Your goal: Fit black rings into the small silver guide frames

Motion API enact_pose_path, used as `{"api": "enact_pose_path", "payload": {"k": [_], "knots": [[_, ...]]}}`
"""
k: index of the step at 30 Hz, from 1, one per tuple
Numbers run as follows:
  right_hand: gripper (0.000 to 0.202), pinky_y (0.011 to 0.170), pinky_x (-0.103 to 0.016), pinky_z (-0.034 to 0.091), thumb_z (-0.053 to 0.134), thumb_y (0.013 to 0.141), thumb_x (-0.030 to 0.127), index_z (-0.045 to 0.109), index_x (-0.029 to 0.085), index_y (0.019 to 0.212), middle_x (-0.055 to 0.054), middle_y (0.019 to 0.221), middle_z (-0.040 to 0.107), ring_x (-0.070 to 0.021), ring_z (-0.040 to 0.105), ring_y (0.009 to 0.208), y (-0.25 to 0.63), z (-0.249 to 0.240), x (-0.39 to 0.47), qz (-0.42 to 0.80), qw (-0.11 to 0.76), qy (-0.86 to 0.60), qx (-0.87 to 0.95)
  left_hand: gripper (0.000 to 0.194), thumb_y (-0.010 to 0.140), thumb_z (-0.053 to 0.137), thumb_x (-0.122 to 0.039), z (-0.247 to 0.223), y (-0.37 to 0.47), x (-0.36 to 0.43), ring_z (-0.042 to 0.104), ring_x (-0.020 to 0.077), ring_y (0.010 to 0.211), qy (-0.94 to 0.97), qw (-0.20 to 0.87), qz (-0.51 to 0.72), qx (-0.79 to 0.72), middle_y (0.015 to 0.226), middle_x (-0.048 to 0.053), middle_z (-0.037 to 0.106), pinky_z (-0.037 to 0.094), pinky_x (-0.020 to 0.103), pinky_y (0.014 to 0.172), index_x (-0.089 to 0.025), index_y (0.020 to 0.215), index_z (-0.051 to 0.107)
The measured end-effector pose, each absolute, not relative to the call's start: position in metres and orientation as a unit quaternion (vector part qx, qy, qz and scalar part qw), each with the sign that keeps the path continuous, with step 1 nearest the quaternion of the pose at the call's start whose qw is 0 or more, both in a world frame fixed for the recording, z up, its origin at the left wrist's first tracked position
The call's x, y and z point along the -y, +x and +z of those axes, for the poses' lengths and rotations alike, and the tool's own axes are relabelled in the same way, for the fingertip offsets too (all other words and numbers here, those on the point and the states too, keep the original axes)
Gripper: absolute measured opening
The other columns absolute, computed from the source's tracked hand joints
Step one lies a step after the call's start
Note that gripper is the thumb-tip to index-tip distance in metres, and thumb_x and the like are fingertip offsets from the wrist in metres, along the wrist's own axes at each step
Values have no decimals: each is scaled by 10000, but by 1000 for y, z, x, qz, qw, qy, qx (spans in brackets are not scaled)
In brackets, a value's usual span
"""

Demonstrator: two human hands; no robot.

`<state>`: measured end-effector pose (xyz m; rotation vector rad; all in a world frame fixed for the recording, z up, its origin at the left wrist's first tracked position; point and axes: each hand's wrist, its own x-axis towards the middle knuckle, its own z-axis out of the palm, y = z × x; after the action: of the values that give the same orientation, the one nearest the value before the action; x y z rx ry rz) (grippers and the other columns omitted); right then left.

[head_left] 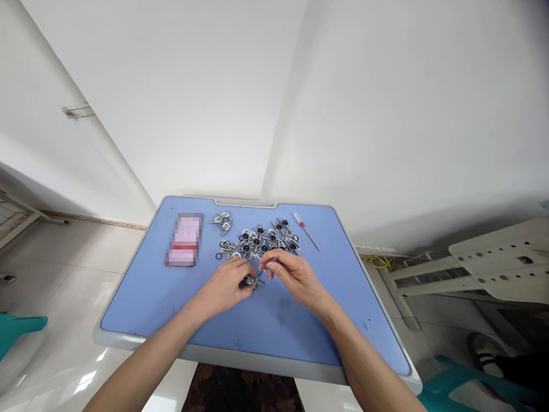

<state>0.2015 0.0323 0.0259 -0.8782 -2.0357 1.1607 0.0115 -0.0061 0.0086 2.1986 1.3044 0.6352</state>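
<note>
My left hand (229,283) is closed on a small silvery metal fitting (252,280) low over the blue tabletop. Close on its right, my right hand (291,276) is closed in a pinch, its fingertips at the fitting. Something thin and dark seems to run from those fingertips to the fitting; it is too small to name. Just beyond both hands lies a pile of similar metal fittings (256,242), several with round black faces. A black rubber ring (218,256) rests at the pile's left edge.
The blue table (146,309) has a raised grey rim. On it lie a phone (184,240) at left, a few separate metal fittings (223,220) at the back and a red-and-clear-handled screwdriver (305,230) at right. Behind stands a white wall (214,103); teal stools (463,383) flank the table.
</note>
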Motion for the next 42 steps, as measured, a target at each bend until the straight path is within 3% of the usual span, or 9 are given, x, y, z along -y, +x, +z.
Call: {"api": "enact_pose_path", "payload": {"k": [23,30,36,42], "knots": [[225,639,-245,456,422,941,352,589,211,887,-12,744,600,-122,547,645,202,31,-32,410,298,-325,798,115,781,561,-101,5,11,6,559,201,858,807,252,237,-478,883,39,628,433,325,786,-182,859,586],[250,691,-273,504,454,936,291,538,237,1165,-35,864,642,-142,600,749,202,27,-30,392,326,-300,806,127,765,557,-86,5,11,5,558,204,871,809,246,237,-478,885,35,632,430,326,792,-176,850,581],[257,778,-299,523,401,960,215,564,227,1158,-51,933,665,-148,627,859,204,33,-30,355,324,-246,842,134,758,549,-69,2,11,5,560,198,857,812,236,244,-476,892,34,641,429,316,775,-174,834,580],[241,714,-274,535,468,934,199,567,244,1148,-40,917,676,-140,639,798,200,21,-30,294,368,-256,844,117,779,556,-95,3,11,5,554,193,849,812,235,243,-476,864,32,626,432,313,775,-173,859,591]]}}
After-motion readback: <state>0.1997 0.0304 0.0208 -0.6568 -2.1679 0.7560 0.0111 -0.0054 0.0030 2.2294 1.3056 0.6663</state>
